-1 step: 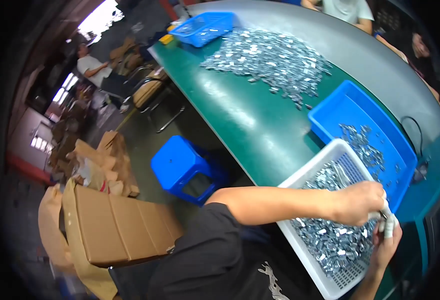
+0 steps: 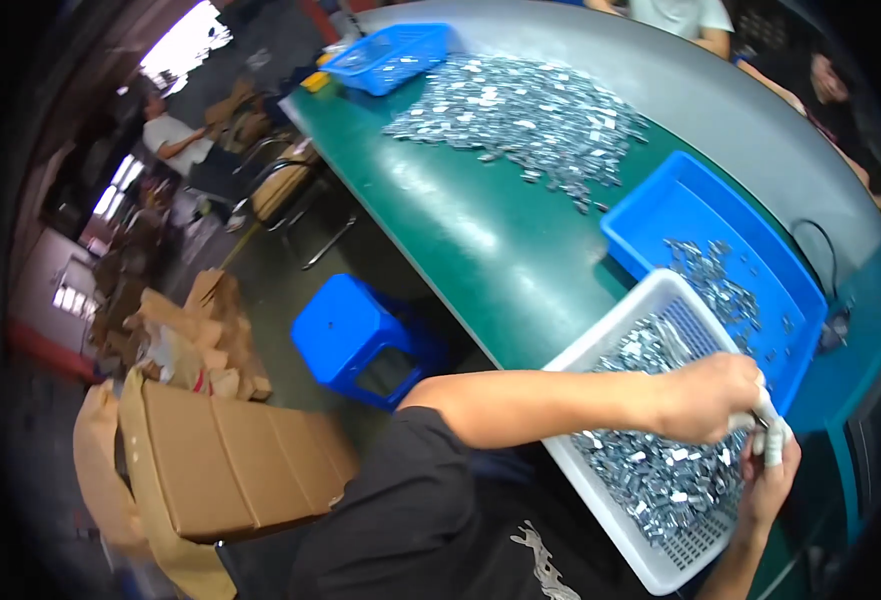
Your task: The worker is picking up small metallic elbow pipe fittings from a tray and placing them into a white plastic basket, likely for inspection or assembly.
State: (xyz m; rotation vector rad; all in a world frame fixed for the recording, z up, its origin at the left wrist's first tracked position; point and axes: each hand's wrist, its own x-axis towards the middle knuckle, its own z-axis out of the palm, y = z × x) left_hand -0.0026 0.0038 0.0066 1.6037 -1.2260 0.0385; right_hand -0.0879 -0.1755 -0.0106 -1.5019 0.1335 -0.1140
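Note:
My left hand (image 2: 710, 398) reaches across a white mesh basket (image 2: 610, 322) that is filled with small shiny metal parts (image 2: 660, 480). Its fingers are curled. My right hand (image 2: 768, 470) rises from the lower edge, with white wrapping on its fingertips. The two hands meet above the basket's right side. Whatever lies between the fingers is too small to make out. The basket rests at the near edge of the green table (image 2: 440, 210).
A blue tray (image 2: 680, 215) with a few metal parts sits just beyond the basket. Farther off lie a large heap of metal parts (image 2: 530, 115) and a blue basket (image 2: 390, 55). A blue stool (image 2: 350, 335) and a cardboard box (image 2: 230, 460) stand on the floor. Other people (image 2: 680, 15) sit across the table.

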